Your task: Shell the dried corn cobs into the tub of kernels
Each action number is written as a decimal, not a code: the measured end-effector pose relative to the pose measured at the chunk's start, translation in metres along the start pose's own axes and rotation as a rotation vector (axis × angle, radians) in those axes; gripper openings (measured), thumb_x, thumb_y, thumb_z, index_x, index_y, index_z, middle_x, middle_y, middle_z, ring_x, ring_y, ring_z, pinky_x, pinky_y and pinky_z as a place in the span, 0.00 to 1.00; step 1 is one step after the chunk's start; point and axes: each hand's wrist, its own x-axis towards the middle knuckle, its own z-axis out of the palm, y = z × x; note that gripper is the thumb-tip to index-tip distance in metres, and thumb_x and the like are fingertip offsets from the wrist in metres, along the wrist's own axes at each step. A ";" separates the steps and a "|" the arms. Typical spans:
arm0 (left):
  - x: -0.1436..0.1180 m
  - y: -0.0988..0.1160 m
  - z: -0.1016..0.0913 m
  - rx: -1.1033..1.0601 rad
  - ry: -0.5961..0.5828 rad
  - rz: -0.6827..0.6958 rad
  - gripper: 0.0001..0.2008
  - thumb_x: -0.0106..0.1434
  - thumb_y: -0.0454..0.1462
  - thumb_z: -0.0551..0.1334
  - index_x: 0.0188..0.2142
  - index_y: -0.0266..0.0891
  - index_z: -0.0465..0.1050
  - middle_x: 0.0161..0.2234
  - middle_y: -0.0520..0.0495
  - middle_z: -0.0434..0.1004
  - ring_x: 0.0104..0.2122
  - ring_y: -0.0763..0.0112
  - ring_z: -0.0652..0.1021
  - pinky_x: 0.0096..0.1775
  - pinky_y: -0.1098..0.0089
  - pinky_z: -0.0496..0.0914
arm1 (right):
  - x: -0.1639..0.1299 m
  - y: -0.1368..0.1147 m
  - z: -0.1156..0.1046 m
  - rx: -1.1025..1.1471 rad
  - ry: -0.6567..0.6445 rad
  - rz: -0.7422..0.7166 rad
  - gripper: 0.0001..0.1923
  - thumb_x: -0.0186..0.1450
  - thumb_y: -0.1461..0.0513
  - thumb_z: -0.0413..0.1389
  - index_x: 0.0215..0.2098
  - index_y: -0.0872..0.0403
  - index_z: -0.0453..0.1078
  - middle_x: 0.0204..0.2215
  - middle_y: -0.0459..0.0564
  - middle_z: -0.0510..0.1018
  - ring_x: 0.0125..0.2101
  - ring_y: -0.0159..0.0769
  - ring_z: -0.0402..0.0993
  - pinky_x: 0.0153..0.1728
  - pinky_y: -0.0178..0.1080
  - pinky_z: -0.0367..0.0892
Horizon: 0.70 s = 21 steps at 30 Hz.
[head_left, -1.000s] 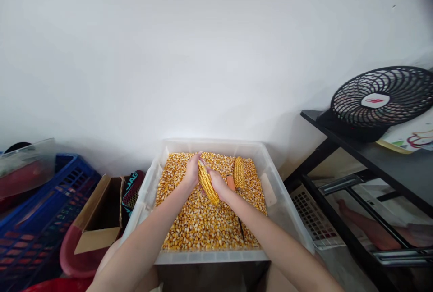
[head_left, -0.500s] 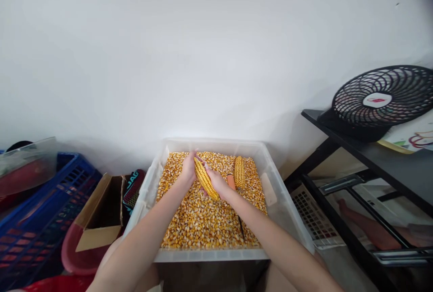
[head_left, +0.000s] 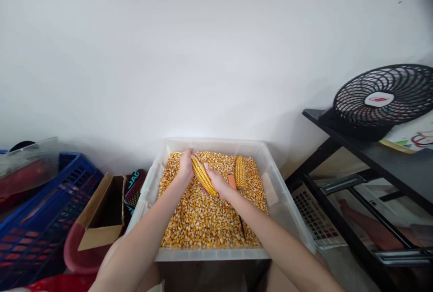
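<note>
An ear of corn (head_left: 204, 176) with yellow kernels slants between my two hands, above a bed of loose kernels (head_left: 203, 224). At its upper left end, my left hand (head_left: 186, 165) is closed around it. My right hand (head_left: 216, 181) grips the ear from the right, nearer its lower end; some fingers are hidden beneath it. A second ear of corn (head_left: 240, 172) lies on the kernels to the right. Beside it is a tool with an orange handle (head_left: 232, 180) and a thin dark shaft (head_left: 241, 227), partly covered by my right forearm.
The kernels fill a translucent plastic bin (head_left: 216, 254) against a white wall. On the left are a cardboard box (head_left: 101, 237), a pink basin (head_left: 72, 249) and a blue crate (head_left: 34, 231). A black fan (head_left: 379, 99) stands on a dark table (head_left: 358, 141) at right.
Both hands still hold the same ear. My left hand and the ear's upper end have shifted slightly left. The view has moved a little.
</note>
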 end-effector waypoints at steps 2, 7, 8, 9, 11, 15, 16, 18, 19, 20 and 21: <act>0.000 -0.001 0.001 0.007 -0.001 0.014 0.11 0.49 0.41 0.58 0.16 0.38 0.60 0.12 0.54 0.62 0.13 0.74 0.66 0.19 0.72 0.61 | 0.001 0.001 0.000 -0.003 0.011 0.018 0.29 0.62 0.42 0.37 0.40 0.53 0.67 0.22 0.49 0.76 0.14 0.31 0.65 0.14 0.35 0.61; 0.000 0.004 0.003 -0.023 0.014 0.010 0.11 0.50 0.40 0.57 0.16 0.39 0.59 0.11 0.54 0.61 0.13 0.73 0.66 0.18 0.72 0.61 | -0.001 -0.003 -0.001 0.000 -0.043 0.009 0.27 0.62 0.43 0.40 0.40 0.53 0.67 0.22 0.48 0.75 0.14 0.31 0.66 0.14 0.35 0.61; 0.000 0.006 0.002 -0.028 0.028 0.004 0.11 0.50 0.40 0.56 0.16 0.39 0.59 0.11 0.54 0.61 0.13 0.73 0.66 0.18 0.72 0.62 | -0.001 -0.004 -0.001 -0.005 -0.057 -0.006 0.25 0.61 0.44 0.43 0.40 0.53 0.67 0.22 0.47 0.75 0.14 0.30 0.66 0.14 0.34 0.61; 0.000 0.007 0.002 -0.028 0.040 0.003 0.11 0.50 0.40 0.56 0.16 0.39 0.59 0.11 0.54 0.61 0.13 0.73 0.66 0.18 0.72 0.62 | -0.002 -0.004 -0.001 -0.010 -0.067 -0.022 0.23 0.61 0.44 0.45 0.39 0.53 0.67 0.21 0.47 0.75 0.14 0.30 0.66 0.13 0.33 0.61; 0.000 0.009 0.001 -0.013 0.056 0.002 0.11 0.51 0.40 0.56 0.17 0.39 0.59 0.12 0.54 0.61 0.12 0.73 0.66 0.18 0.71 0.62 | -0.002 -0.004 0.000 -0.012 -0.062 -0.046 0.22 0.61 0.45 0.46 0.38 0.54 0.66 0.20 0.46 0.74 0.14 0.30 0.66 0.12 0.32 0.59; 0.000 0.007 0.001 -0.002 0.061 -0.013 0.11 0.51 0.40 0.56 0.17 0.38 0.59 0.12 0.54 0.60 0.13 0.73 0.66 0.18 0.72 0.62 | 0.000 -0.001 0.001 0.022 -0.044 -0.025 0.23 0.63 0.45 0.42 0.39 0.53 0.66 0.20 0.46 0.74 0.13 0.30 0.65 0.12 0.32 0.59; 0.000 0.007 0.001 -0.010 0.064 -0.018 0.11 0.51 0.40 0.56 0.17 0.38 0.59 0.12 0.54 0.60 0.13 0.73 0.66 0.18 0.72 0.61 | 0.001 0.000 0.001 0.037 -0.047 -0.003 0.23 0.63 0.45 0.41 0.40 0.53 0.65 0.21 0.46 0.74 0.13 0.30 0.65 0.12 0.33 0.59; 0.000 0.008 0.000 -0.034 0.069 -0.019 0.10 0.50 0.40 0.57 0.17 0.39 0.59 0.12 0.54 0.60 0.13 0.73 0.66 0.18 0.72 0.61 | 0.003 -0.001 0.000 0.063 -0.065 0.049 0.25 0.64 0.46 0.38 0.40 0.54 0.65 0.21 0.47 0.75 0.12 0.30 0.64 0.12 0.33 0.59; 0.001 0.008 0.000 -0.050 0.068 -0.012 0.10 0.50 0.40 0.57 0.18 0.39 0.59 0.13 0.54 0.61 0.13 0.73 0.66 0.18 0.72 0.61 | 0.003 -0.002 -0.001 0.075 -0.081 0.072 0.25 0.64 0.46 0.38 0.41 0.54 0.64 0.20 0.47 0.75 0.12 0.30 0.64 0.13 0.33 0.60; 0.001 0.010 0.000 -0.066 0.066 -0.006 0.10 0.50 0.39 0.57 0.18 0.39 0.59 0.13 0.54 0.61 0.13 0.74 0.66 0.18 0.72 0.62 | 0.003 -0.004 -0.003 0.088 -0.104 0.088 0.26 0.64 0.45 0.37 0.41 0.55 0.64 0.20 0.47 0.74 0.12 0.30 0.64 0.13 0.34 0.61; 0.001 0.011 -0.001 -0.079 0.062 -0.002 0.10 0.50 0.39 0.57 0.17 0.39 0.58 0.12 0.55 0.61 0.13 0.73 0.66 0.18 0.72 0.62 | 0.002 -0.005 -0.004 0.099 -0.133 0.095 0.26 0.64 0.45 0.37 0.42 0.55 0.64 0.20 0.47 0.74 0.13 0.30 0.65 0.14 0.34 0.62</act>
